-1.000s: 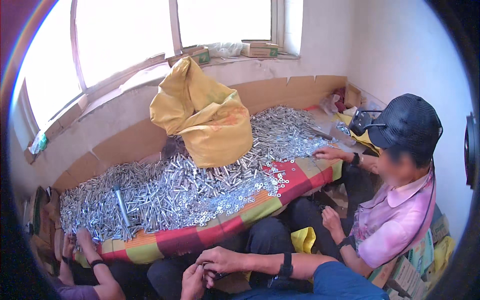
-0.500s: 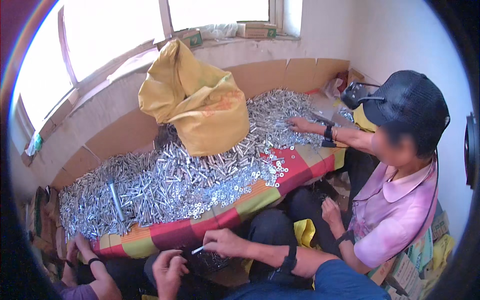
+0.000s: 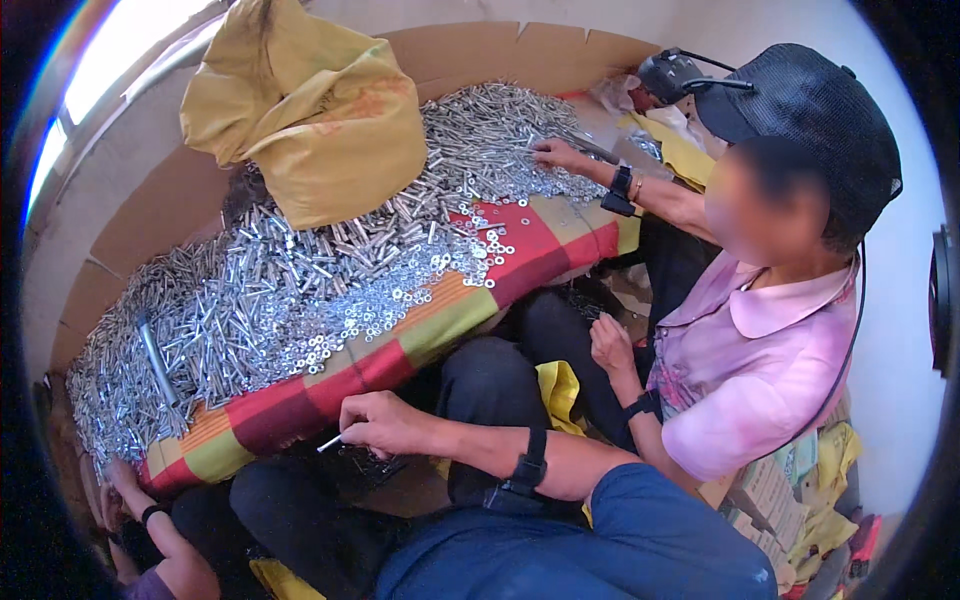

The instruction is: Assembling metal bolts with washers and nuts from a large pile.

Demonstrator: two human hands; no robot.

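Note:
My right hand (image 3: pixel 385 425) is closed in a pinch on a slim, bright metal bolt (image 3: pixel 330 443), which points left from the fingertips. That hand hangs over dark-clad knees, just in front of a checked red, green and tan cloth (image 3: pixel 330 395). Beyond it lies a long heap of silver bolts (image 3: pixel 290 265), with many loose washers (image 3: pixel 405 290) along its near side. My left hand is out of the picture.
A yellow sack (image 3: pixel 340 150) sits on the heap, and a thicker metal tube (image 3: pixel 157 360) lies at its left. A co-worker at right reaches one hand (image 3: pixel 562 156) into the heap. Another person's hands (image 3: pixel 118 492) are at lower left. Cardboard (image 3: pixel 470 55) lines the wall.
The view has shifted, so the heap and sack appear farther left and higher. My left hand has gone out of the picture. My right hand keeps its pinch on the bolt.

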